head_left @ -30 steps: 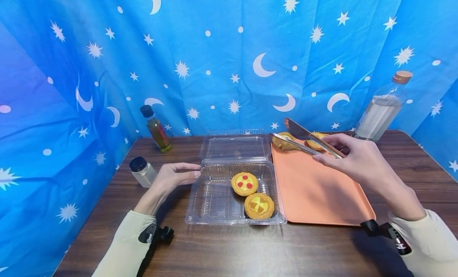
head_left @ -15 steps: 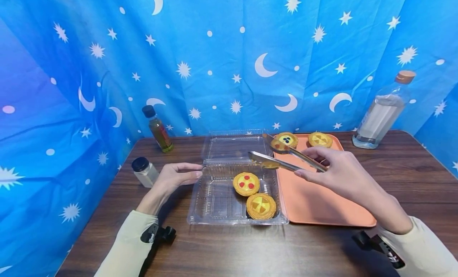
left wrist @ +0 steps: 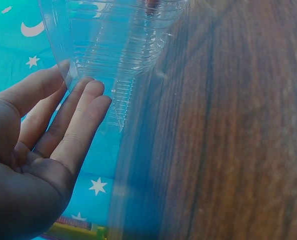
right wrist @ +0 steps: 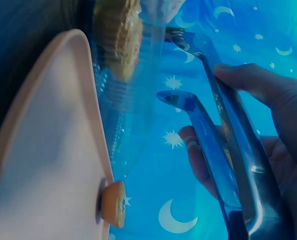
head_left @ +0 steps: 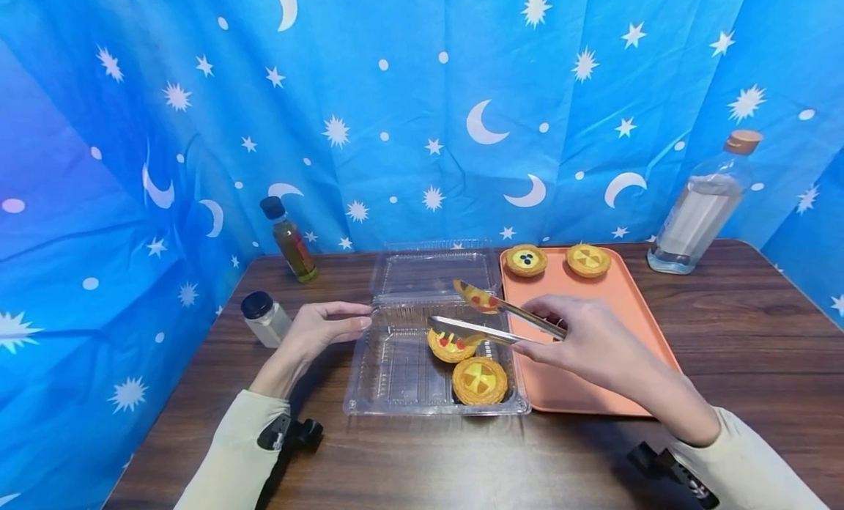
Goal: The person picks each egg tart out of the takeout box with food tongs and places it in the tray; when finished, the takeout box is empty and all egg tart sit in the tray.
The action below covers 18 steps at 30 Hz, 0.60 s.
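Observation:
My right hand grips metal tongs. Their two tips stand apart with nothing between them, over the right half of a clear plastic clamshell box. Partly behind the lower tip sits an egg tart with red dots in the box. In front of it lies an egg tart with triangle pieces. At the box's left rim my left hand pinches the edge between thumb and fingers; the left wrist view shows the hand at the plastic rim. The right wrist view shows the tongs spread.
An orange tray adjoins the box on the right. At its far end are a tart with dark dots and another triangle-topped tart. A large clear bottle, an oil bottle and a black-capped jar stand around.
My right hand has brought the tongs from the tray's far end leftward and nearer, over the box. The tips have spread wider. The left hand has stayed at the rim.

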### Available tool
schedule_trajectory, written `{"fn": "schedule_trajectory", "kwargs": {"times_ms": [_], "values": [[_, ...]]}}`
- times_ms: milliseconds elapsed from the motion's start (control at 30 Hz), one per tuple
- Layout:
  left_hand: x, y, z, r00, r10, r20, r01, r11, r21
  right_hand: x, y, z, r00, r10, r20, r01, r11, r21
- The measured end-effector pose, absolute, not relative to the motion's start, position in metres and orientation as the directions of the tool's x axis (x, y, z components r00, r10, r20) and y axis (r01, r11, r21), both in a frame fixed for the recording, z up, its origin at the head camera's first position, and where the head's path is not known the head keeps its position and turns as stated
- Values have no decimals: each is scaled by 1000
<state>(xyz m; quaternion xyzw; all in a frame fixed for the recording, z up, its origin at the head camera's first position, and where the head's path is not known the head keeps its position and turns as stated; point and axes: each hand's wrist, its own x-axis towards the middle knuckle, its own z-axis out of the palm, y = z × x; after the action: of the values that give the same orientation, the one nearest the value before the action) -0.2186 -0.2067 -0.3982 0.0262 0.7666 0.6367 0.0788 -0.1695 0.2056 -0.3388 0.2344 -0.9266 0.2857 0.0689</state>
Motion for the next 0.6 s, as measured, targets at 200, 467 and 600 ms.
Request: {"fn": "schedule_trajectory", "kwargs": {"times_ms": [200, 467, 600], "values": [[-219, -206, -399, -988, 123, -96, -71, 198, 978, -169, 199, -344, -861, -428, 273, -508, 713, -483], [-219, -206, -399, -987, 130, -90, -64, 194, 979, -169, 195, -349, -846, -454, 279, -532, 697, -481], [-219, -206, -400, -987, 132, -88, -61, 197, 979, -168, 193, -350, -848, -453, 275, -529, 703, -475]]}}
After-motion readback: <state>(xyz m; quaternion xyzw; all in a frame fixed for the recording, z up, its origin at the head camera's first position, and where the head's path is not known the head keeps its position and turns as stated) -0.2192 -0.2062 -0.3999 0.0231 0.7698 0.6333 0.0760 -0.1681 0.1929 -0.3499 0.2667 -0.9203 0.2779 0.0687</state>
